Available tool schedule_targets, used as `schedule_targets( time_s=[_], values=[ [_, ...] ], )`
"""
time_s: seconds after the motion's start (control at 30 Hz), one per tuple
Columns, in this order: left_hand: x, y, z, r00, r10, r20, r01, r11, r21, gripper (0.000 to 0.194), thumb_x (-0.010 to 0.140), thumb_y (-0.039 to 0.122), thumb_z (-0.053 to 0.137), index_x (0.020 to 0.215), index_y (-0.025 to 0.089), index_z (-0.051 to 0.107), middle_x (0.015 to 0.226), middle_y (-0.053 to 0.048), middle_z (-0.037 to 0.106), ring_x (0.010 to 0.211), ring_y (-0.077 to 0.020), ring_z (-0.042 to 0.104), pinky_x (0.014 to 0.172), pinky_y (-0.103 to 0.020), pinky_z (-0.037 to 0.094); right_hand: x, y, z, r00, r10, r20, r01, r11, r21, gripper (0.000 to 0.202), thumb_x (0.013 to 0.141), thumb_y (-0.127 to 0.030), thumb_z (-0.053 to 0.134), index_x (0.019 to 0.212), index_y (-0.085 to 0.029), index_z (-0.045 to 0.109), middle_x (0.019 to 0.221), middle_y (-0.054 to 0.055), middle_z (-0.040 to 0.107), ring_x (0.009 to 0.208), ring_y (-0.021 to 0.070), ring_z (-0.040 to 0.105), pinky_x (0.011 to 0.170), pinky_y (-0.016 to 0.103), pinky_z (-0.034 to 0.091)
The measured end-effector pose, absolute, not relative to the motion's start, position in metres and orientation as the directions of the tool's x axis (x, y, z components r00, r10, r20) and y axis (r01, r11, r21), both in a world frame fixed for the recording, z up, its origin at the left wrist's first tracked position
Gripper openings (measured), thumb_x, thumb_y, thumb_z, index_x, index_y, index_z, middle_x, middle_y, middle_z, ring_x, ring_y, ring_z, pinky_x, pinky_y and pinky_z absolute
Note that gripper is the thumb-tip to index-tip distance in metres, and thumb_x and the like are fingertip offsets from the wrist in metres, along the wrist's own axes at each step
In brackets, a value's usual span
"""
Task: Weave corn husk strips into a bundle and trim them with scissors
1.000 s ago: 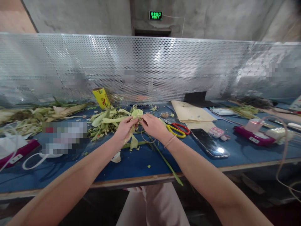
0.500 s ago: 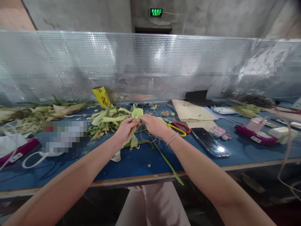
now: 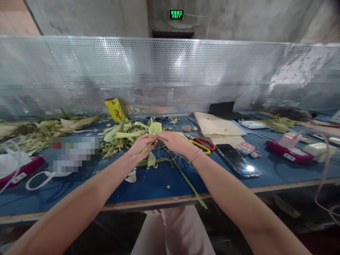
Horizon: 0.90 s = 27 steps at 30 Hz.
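Observation:
A pale green leafy piece [image 3: 154,128] stands up from between my hands, over the middle of the blue table. My left hand [image 3: 145,143] is closed on its lower end, and a thin pale strip hangs across that palm. The fingers of my right hand [image 3: 168,139] pinch the same piece from the right, meeting the left fingertips. A thin wire or cord loops below the right hand. Behind the left hand lies a heap of green husks [image 3: 119,136]. One long green strip [image 3: 190,182] runs over the table's front edge.
Scissors with red and yellow handles [image 3: 205,144], a black phone [image 3: 237,161], brown paper [image 3: 219,125] and a pink case [image 3: 245,148] lie to the right. A yellow tube [image 3: 115,109] stands behind the heap. Power strips [image 3: 289,152] sit at both sides. A perforated metal panel [image 3: 186,78] closes the back.
Both hands have shifted slightly around the leafy piece. The right hand has moved a little left, and a pale strip now lies across the left palm.

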<state>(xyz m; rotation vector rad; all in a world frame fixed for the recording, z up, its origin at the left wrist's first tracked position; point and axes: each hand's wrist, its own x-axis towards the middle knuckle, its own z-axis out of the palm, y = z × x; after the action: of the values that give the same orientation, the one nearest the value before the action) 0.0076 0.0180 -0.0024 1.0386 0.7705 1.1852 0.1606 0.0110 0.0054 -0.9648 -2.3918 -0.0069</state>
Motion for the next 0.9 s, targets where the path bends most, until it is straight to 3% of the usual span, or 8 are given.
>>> schedule_targets(
  time_s=[0.2,0.33,0.4,0.47,0.53,0.6,0.73,0.9],
  values=[
    [0.010,0.022,-0.005,0.141,0.979,0.145,-0.389,-0.080,0.918,0.010,0.055,0.011,0.068,0.055,0.009,0.059,0.055,0.000,0.055,0.052,-0.0054,0.049,0.051,-0.018,0.037,0.157,0.010,0.004,-0.445,0.642,0.625,0.622,0.723,-0.300,0.014,0.081,-0.019,0.046,0.068,-0.017,0.050,0.071,0.002,0.049,0.069,0.0124,0.047,0.066,0.025,0.037],
    [0.011,0.022,-0.006,0.132,0.978,0.161,-0.341,-0.108,0.934,0.013,0.054,0.016,0.070,0.057,0.010,0.059,0.054,0.001,0.053,0.050,-0.0054,0.046,0.050,-0.019,0.036,0.158,0.017,-0.001,-0.251,0.614,0.748,0.558,0.723,-0.406,0.007,0.074,-0.019,0.052,0.078,-0.016,0.048,0.087,0.006,0.048,0.076,0.0135,0.049,0.067,0.026,0.042],
    [0.011,0.022,-0.005,0.133,0.978,0.161,-0.311,-0.113,0.944,0.014,0.053,0.017,0.071,0.060,0.010,0.060,0.056,0.001,0.054,0.050,-0.0052,0.045,0.049,-0.019,0.035,0.159,0.020,-0.002,-0.201,0.640,0.742,0.520,0.712,-0.472,0.016,0.074,-0.020,0.053,0.088,-0.017,0.047,0.092,0.007,0.050,0.079,0.0140,0.051,0.066,0.026,0.042],
    [0.011,0.020,-0.004,0.146,0.972,0.186,-0.295,-0.136,0.946,0.014,0.053,0.017,0.070,0.062,0.011,0.061,0.058,0.000,0.055,0.051,-0.0052,0.045,0.050,-0.019,0.035,0.159,0.020,-0.001,-0.237,0.681,0.692,0.507,0.695,-0.510,0.013,0.075,-0.021,0.052,0.087,-0.017,0.048,0.084,0.004,0.053,0.073,0.0130,0.052,0.065,0.025,0.042],
    [0.010,0.019,-0.004,0.163,0.963,0.214,-0.284,-0.162,0.945,0.015,0.054,0.019,0.070,0.063,0.011,0.061,0.058,0.001,0.054,0.053,-0.0054,0.045,0.051,-0.019,0.034,0.158,0.018,0.001,-0.299,0.699,0.649,0.533,0.687,-0.494,0.003,0.077,-0.019,0.048,0.077,-0.017,0.050,0.070,0.001,0.054,0.064,0.0117,0.050,0.064,0.024,0.040],
    [0.009,0.017,-0.002,0.169,0.958,0.230,-0.250,-0.184,0.950,0.015,0.054,0.021,0.070,0.063,0.011,0.061,0.056,0.001,0.053,0.052,-0.0052,0.043,0.050,-0.018,0.033,0.158,0.015,0.004,-0.318,0.686,0.655,0.575,0.688,-0.442,0.010,0.079,-0.017,0.044,0.070,-0.017,0.049,0.063,-0.001,0.052,0.060,0.0111,0.048,0.064,0.024,0.038],
    [0.010,0.012,0.000,0.130,0.961,0.243,-0.141,-0.225,0.964,0.015,0.054,0.022,0.070,0.062,0.012,0.061,0.057,0.002,0.054,0.051,-0.0045,0.041,0.048,-0.018,0.031,0.156,0.006,0.009,-0.304,0.632,0.713,0.621,0.699,-0.355,0.013,0.080,-0.017,0.041,0.072,-0.016,0.051,0.067,0.001,0.053,0.063,0.0122,0.047,0.064,0.024,0.036],
    [0.010,0.012,-0.001,0.123,0.961,0.247,-0.180,-0.223,0.958,0.014,0.054,0.020,0.069,0.061,0.012,0.061,0.057,0.002,0.054,0.053,-0.0054,0.045,0.051,-0.018,0.034,0.155,0.002,0.010,-0.469,0.576,0.670,0.538,0.787,-0.301,0.017,0.080,-0.014,0.038,0.071,-0.016,0.052,0.071,0.003,0.055,0.068,0.0118,0.048,0.066,0.022,0.035]
  ],
)
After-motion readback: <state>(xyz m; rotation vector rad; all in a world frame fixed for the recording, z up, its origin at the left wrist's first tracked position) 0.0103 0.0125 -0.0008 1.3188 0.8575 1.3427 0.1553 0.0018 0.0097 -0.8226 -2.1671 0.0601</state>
